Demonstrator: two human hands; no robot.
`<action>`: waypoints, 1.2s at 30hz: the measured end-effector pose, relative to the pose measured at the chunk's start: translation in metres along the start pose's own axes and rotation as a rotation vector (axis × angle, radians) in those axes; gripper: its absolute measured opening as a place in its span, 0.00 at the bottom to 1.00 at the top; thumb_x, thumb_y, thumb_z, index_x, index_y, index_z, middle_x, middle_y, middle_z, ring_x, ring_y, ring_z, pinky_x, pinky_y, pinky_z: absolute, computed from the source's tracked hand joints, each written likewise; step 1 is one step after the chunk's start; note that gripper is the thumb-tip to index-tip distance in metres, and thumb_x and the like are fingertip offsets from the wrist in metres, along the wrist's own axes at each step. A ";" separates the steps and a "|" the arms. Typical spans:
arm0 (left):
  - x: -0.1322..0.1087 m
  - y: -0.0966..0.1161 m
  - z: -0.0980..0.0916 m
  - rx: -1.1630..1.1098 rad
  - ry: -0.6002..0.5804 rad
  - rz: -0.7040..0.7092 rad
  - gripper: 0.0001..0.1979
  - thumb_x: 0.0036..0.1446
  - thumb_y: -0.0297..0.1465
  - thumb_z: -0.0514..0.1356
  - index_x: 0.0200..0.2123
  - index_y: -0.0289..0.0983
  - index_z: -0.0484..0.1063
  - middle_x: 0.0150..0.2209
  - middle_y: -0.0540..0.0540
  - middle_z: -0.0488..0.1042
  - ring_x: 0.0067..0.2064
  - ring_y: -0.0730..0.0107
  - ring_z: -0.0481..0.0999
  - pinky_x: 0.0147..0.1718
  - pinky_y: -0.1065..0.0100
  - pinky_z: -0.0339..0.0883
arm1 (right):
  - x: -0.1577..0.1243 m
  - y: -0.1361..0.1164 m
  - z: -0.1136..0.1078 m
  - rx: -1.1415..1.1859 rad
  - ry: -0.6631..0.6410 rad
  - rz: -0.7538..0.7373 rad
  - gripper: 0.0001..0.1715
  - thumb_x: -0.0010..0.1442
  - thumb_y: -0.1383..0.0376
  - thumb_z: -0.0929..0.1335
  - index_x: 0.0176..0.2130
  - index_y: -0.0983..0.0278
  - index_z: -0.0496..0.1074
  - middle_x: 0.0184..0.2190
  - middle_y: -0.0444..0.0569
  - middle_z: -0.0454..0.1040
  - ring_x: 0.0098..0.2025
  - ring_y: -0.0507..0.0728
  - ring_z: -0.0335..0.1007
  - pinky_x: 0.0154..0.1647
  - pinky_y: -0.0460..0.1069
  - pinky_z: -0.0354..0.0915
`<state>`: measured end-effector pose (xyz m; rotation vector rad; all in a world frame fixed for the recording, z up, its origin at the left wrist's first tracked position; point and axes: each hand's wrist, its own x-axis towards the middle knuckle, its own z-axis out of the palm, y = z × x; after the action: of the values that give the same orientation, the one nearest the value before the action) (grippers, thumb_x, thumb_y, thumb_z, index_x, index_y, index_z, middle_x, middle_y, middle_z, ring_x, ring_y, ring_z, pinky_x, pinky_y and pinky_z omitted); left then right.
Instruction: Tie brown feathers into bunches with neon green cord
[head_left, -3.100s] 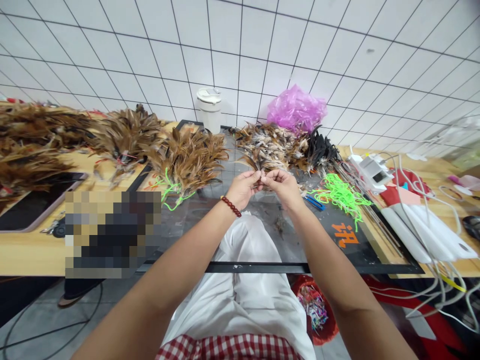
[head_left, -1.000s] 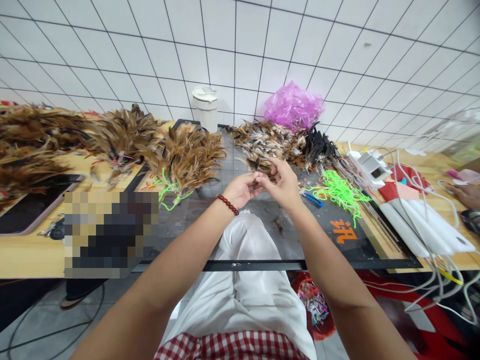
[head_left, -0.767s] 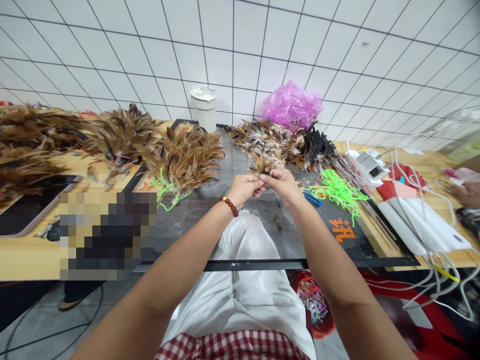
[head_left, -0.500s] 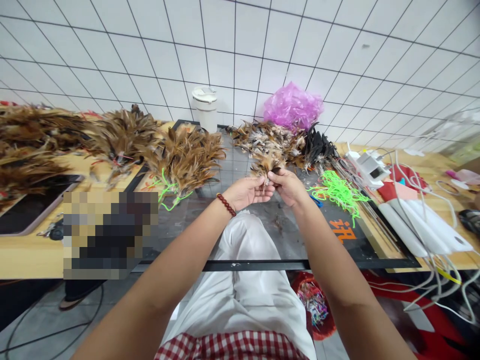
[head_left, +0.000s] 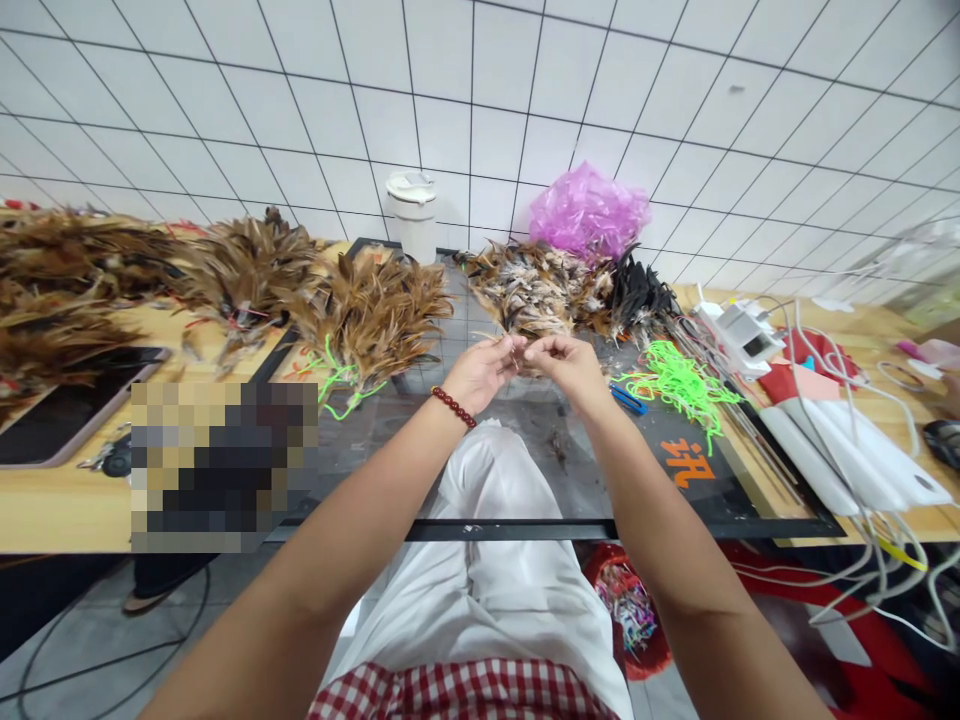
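My left hand [head_left: 484, 374], with a red bead bracelet [head_left: 453, 405] at the wrist, is raised over the dark board with its thumb and fingers pinched together. A thin, pale feather [head_left: 489, 336] sticks out past its fingertips. Close by on the right, my right hand [head_left: 568, 370] has thumb and forefinger pinched, almost meeting the left fingertips; whatever is in that pinch is too small to make out. Just behind both hands lies a pile of loose brown and white feathers [head_left: 525, 295], with black feathers [head_left: 636, 295] at its right end.
Brown feather bunches [head_left: 379, 310] lie left, one beside green cords [head_left: 337, 378]. More green cords [head_left: 679, 385] and a blue tool [head_left: 628, 399] lie right. A white cup [head_left: 413, 225] and pink plastic bag [head_left: 589, 210] stand behind. Chargers and cables [head_left: 742, 330] crowd the far right.
The small brown feather tuft held upright between both hands no longer shows there. My left hand has shifted slightly left, and the fingertips are now a little apart.
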<state>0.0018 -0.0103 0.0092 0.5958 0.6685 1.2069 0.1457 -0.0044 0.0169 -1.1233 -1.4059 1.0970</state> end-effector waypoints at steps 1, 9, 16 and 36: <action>0.000 0.000 0.000 0.002 0.009 0.001 0.02 0.52 0.26 0.63 0.29 0.32 0.74 0.35 0.46 0.77 0.36 0.75 0.75 0.42 0.69 0.67 | -0.001 0.001 0.002 -0.019 -0.038 0.007 0.17 0.39 0.55 0.76 0.25 0.65 0.74 0.22 0.43 0.71 0.24 0.49 0.61 0.28 0.47 0.59; 0.001 0.003 -0.002 -0.115 0.065 -0.015 0.03 0.54 0.26 0.59 0.29 0.33 0.73 0.31 0.46 0.76 0.34 0.75 0.75 0.42 0.68 0.68 | -0.001 0.000 0.000 0.052 -0.020 0.079 0.11 0.39 0.60 0.74 0.22 0.65 0.73 0.17 0.40 0.68 0.22 0.47 0.57 0.26 0.46 0.55; 0.001 0.002 0.000 -0.014 0.062 -0.121 0.05 0.56 0.24 0.57 0.30 0.29 0.73 0.29 0.44 0.76 0.31 0.74 0.76 0.37 0.70 0.71 | -0.002 -0.009 -0.004 0.284 -0.014 0.137 0.15 0.40 0.58 0.75 0.26 0.65 0.74 0.22 0.43 0.72 0.22 0.47 0.59 0.23 0.45 0.54; -0.006 0.005 0.005 0.161 -0.128 -0.304 0.05 0.55 0.20 0.58 0.28 0.28 0.71 0.21 0.49 0.69 0.21 0.81 0.70 0.22 0.78 0.66 | 0.001 -0.003 -0.012 0.354 -0.282 0.334 0.21 0.37 0.56 0.78 0.24 0.67 0.71 0.17 0.40 0.68 0.18 0.44 0.56 0.20 0.43 0.53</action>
<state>0.0013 -0.0155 0.0169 0.6731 0.7228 0.8307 0.1575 -0.0036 0.0214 -0.9894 -1.1900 1.7245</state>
